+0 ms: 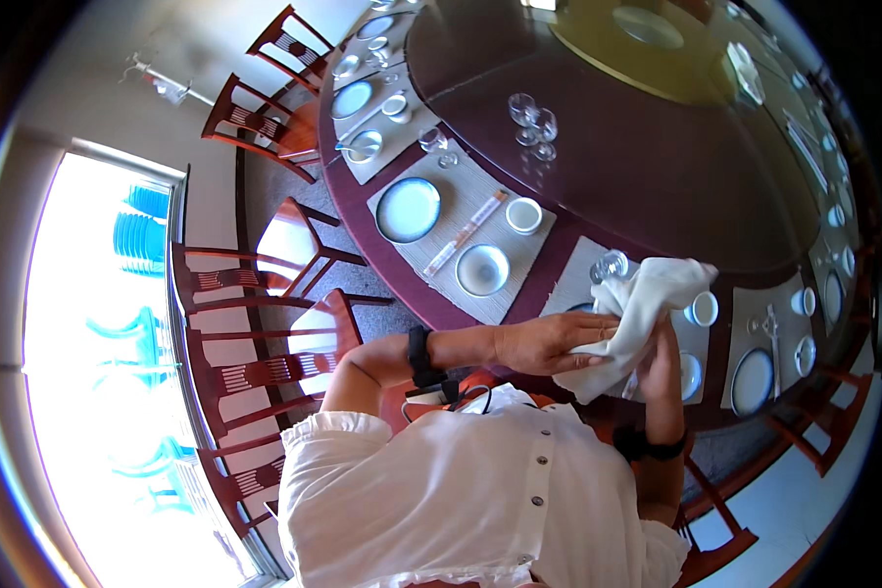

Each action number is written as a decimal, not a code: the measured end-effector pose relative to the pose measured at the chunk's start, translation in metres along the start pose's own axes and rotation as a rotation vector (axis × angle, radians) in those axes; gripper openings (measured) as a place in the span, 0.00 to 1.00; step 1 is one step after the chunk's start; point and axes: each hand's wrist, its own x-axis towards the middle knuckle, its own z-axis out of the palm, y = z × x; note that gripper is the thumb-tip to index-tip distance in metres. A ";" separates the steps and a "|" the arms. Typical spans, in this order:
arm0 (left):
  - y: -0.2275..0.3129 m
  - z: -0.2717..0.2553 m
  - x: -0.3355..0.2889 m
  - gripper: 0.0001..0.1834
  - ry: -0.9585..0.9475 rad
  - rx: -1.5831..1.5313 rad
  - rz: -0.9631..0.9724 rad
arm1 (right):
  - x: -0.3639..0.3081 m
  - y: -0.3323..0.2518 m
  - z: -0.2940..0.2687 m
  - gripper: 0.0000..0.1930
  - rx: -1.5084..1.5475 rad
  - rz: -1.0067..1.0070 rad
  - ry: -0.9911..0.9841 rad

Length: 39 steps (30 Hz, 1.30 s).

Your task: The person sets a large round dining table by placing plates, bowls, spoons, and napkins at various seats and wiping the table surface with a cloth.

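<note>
In front of my chest, over the table edge, I hold a bunched white cloth (641, 299) with both hands. My left hand (556, 343) presses against its left side, fingers closed on a fold. On the cloth's right side, my right hand (662, 361) grips it from below, its fingers partly hidden. Whether anything is wrapped inside cannot be seen. Behind the cloth, a small stemmed glass (611, 265) stands on a placemat. A white cup (702, 309) and a bowl (690, 375) lie just right of my right hand.
Left on the round table are a plate (409, 210), a paper-sleeved chopstick set (465, 233), a bowl (483, 269) and a cup (524, 216). Several stemmed glasses (533, 125) stand on the dark turntable (637, 167). Wooden chairs (265, 375) line the left side.
</note>
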 end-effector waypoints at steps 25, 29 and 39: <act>-0.237 -0.210 -0.083 0.26 0.523 0.632 -0.781 | -0.007 -0.010 0.115 0.21 -0.247 -0.198 0.338; -0.283 -0.225 -0.079 0.35 0.375 0.861 -0.889 | -0.009 -0.005 0.120 0.21 -0.292 -0.219 0.341; -0.317 -0.216 -0.084 0.38 0.100 1.127 -0.975 | -0.012 -0.011 0.123 0.17 -0.587 -0.349 0.427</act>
